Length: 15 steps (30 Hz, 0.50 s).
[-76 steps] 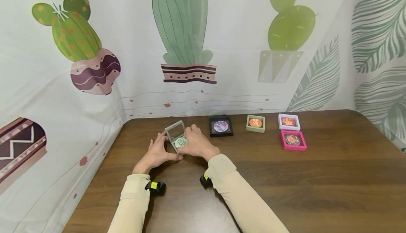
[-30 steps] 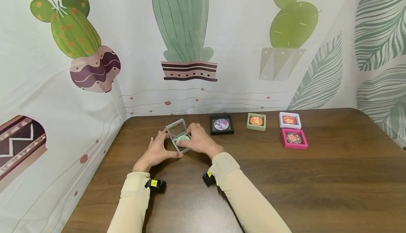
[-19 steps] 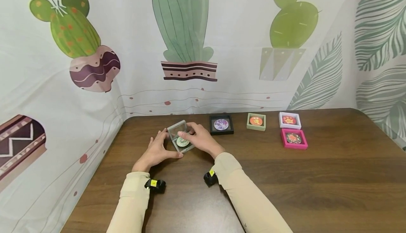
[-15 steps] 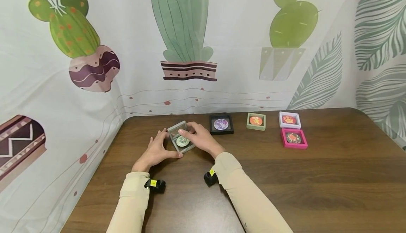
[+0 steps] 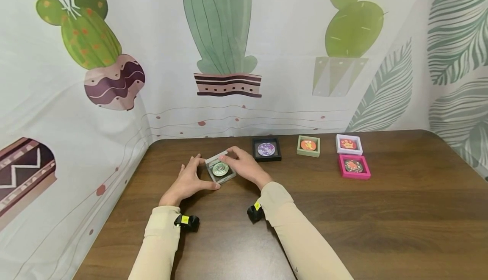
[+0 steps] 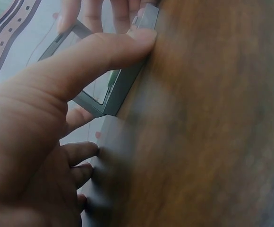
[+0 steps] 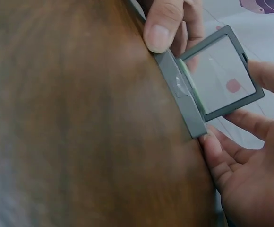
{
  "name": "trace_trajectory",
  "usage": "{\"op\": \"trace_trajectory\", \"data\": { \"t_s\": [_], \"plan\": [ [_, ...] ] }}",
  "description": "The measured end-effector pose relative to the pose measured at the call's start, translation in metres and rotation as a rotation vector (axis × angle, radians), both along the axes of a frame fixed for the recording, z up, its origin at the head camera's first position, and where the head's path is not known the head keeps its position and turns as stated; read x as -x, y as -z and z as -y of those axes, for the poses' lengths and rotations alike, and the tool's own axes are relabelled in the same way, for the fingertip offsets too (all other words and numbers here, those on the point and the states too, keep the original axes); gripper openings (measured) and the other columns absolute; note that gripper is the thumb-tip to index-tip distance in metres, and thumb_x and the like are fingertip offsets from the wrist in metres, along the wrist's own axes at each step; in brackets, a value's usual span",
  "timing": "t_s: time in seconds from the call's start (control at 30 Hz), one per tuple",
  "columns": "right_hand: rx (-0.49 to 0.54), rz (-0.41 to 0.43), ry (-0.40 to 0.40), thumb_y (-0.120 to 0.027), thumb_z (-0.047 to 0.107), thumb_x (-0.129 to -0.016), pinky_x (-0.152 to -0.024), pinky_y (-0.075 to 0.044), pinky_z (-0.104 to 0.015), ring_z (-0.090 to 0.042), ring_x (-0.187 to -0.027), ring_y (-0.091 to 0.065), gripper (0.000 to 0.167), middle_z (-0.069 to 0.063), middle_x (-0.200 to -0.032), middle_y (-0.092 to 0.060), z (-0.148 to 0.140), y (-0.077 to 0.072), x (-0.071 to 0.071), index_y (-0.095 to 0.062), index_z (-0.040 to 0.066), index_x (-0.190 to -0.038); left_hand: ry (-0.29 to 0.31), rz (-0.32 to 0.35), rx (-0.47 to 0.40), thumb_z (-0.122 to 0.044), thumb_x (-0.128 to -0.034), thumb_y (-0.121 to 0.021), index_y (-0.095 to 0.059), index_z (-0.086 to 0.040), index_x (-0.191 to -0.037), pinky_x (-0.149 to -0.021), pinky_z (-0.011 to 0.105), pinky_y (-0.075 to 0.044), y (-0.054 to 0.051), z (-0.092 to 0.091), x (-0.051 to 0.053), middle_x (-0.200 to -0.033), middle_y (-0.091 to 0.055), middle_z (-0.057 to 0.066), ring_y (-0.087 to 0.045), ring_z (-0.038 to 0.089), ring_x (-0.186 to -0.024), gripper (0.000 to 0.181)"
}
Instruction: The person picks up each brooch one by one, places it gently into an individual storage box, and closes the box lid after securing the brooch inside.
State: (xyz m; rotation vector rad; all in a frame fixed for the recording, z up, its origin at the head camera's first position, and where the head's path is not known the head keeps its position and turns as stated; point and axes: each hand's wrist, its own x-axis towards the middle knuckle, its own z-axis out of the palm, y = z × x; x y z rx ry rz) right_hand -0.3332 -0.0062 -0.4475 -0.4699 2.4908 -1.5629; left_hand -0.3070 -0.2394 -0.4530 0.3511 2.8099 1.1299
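A small grey hinged display frame (image 5: 228, 178) with a clear film window stands on the table between both hands. Its lid (image 7: 220, 71) is tilted partway over the base, not flat against it. Inside lies a round pale-green badge (image 5: 220, 169), seen edge-on in the right wrist view. The left hand (image 5: 189, 181) grips the base from the left, its thumb (image 6: 123, 49) on the near side. With its thumb on the lid's edge and fingers behind the lid and along the base, the right hand (image 5: 245, 166) holds the frame's other side.
To the right along the table's back sit a black frame (image 5: 267, 159) with a purple badge, a light-green frame (image 5: 308, 153), a white frame (image 5: 360, 148) and a pink frame (image 5: 354, 174). A cactus-print cloth (image 5: 286, 59) hangs behind the brown table (image 5: 343, 220).
The right thumb has left the badge and moved to the lid, which has swung from steeply raised to lower over the base. The badge now sits inside the base. The left hand stays put.
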Motion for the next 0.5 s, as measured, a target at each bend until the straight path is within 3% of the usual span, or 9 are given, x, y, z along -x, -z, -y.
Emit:
{"op": "trace_trajectory", "data": {
  "t_s": [0.37, 0.5],
  "plan": [
    [0.030, 0.010, -0.115, -0.064, 0.044, -0.105, -0.102, -0.050, -0.045, -0.023, -0.120, -0.060, 0.052, -0.008, -0.132, -0.065, -0.011, 0.000, 0.002, -0.060, 0.012, -0.146, 0.005, 0.021, 0.028, -0.041, -0.0769, -0.094, -0.054, 0.004, -0.143, -0.124, 0.067, 0.005, -0.002, -0.001, 0.001, -0.171, -0.015, 0.031, -0.003, 0.046, -0.160, 0.089],
    [0.035, 0.019, -0.129, -0.064, 0.045, -0.105, -0.100, -0.051, -0.045, -0.023, -0.118, -0.060, 0.054, -0.008, -0.131, -0.065, -0.013, -0.002, 0.001, -0.060, 0.011, -0.147, -0.009, 0.045, 0.011, -0.053, -0.0867, -0.083, -0.054, 0.003, -0.146, -0.124, 0.064, 0.008, -0.001, 0.000, 0.001, -0.173, -0.013, 0.027, -0.001, 0.042, -0.161, 0.087]
  ]
}}
